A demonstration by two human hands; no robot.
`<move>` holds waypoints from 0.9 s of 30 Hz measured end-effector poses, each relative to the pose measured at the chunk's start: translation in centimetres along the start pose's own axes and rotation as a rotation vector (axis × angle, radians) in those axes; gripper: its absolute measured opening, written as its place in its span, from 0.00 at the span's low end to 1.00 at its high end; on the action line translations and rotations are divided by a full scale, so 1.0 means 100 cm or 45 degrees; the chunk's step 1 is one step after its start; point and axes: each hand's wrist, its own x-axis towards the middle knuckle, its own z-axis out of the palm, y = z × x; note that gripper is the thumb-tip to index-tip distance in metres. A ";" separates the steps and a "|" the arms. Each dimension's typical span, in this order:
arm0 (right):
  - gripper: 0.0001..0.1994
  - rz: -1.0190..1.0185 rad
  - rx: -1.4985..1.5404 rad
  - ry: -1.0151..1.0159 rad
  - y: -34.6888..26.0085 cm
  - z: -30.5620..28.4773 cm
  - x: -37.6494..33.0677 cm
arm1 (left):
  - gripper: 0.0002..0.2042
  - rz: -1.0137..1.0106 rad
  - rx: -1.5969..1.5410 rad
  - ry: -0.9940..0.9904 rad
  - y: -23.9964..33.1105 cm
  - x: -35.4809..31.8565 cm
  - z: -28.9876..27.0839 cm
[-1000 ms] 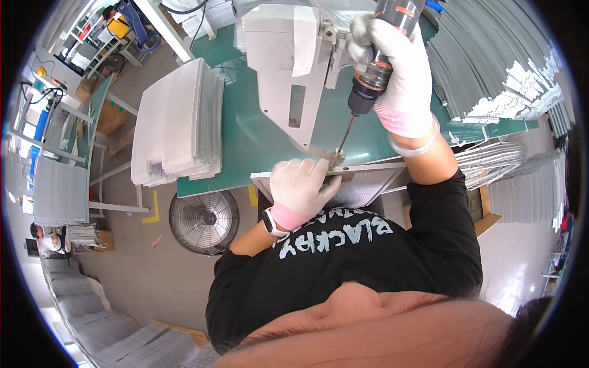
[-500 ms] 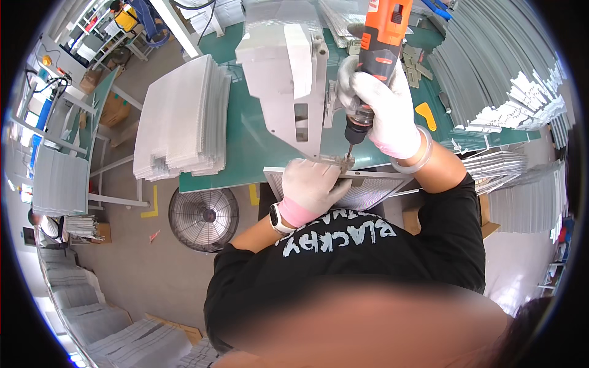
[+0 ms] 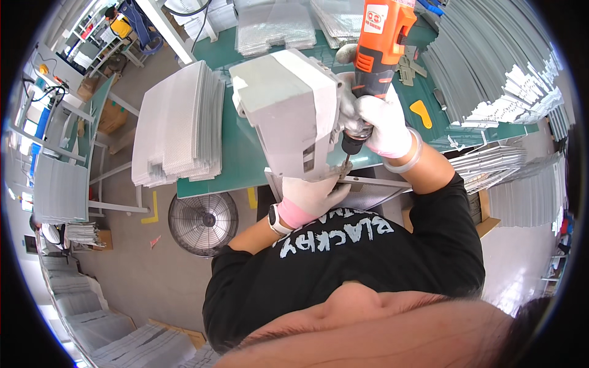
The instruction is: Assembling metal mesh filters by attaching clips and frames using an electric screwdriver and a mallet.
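Note:
My right hand [image 3: 385, 122], in a white glove, is wrapped round the lower grip of an orange and black power drill [image 3: 375, 49]. The drill points down, its thin bit near the upper edge of a silver-framed mesh panel [image 3: 375, 195]. At that edge my left hand [image 3: 308, 197], gloved white with a pink cuff, is closed on the frame, thumb near the bit; some fingers are hidden. A tall grey box-like housing [image 3: 276, 110] with a white strip stands tilted just left of the drill. Whether it is joined to the drill, I cannot tell.
On the green table [image 3: 230, 147] lie a mesh sheet stack [image 3: 178, 122] at left, grey plates [image 3: 491, 61] at right, and a yellow piece [image 3: 421, 115]. A round floor fan [image 3: 204, 221] stands below left. Far off at upper left is a person [image 3: 121, 24] in yellow.
The grey housing has tipped, its top coming nearer and showing more of its upper face. The drill has shifted slightly left with my right hand. My left hand stays at the panel frame.

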 end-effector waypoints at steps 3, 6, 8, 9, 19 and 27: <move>0.29 0.000 0.008 -0.034 -0.001 -0.001 0.004 | 0.13 0.031 0.028 0.041 0.000 0.001 -0.001; 0.31 0.090 -0.060 0.161 -0.013 0.004 0.009 | 0.15 -0.034 0.030 0.002 0.001 0.005 -0.005; 0.20 -0.138 -0.227 0.269 -0.017 -0.007 0.022 | 0.16 -0.031 0.085 -0.021 -0.002 0.009 -0.008; 0.15 -0.183 -0.326 0.387 -0.025 -0.013 0.029 | 0.16 -0.029 0.084 -0.022 -0.006 0.007 -0.007; 0.32 -1.161 -2.201 0.608 -0.161 -0.125 0.093 | 0.18 -0.048 0.221 0.072 -0.149 0.112 0.005; 0.23 -0.957 -2.519 0.799 -0.074 -0.142 -0.031 | 0.17 0.023 0.209 0.172 -0.211 0.042 0.045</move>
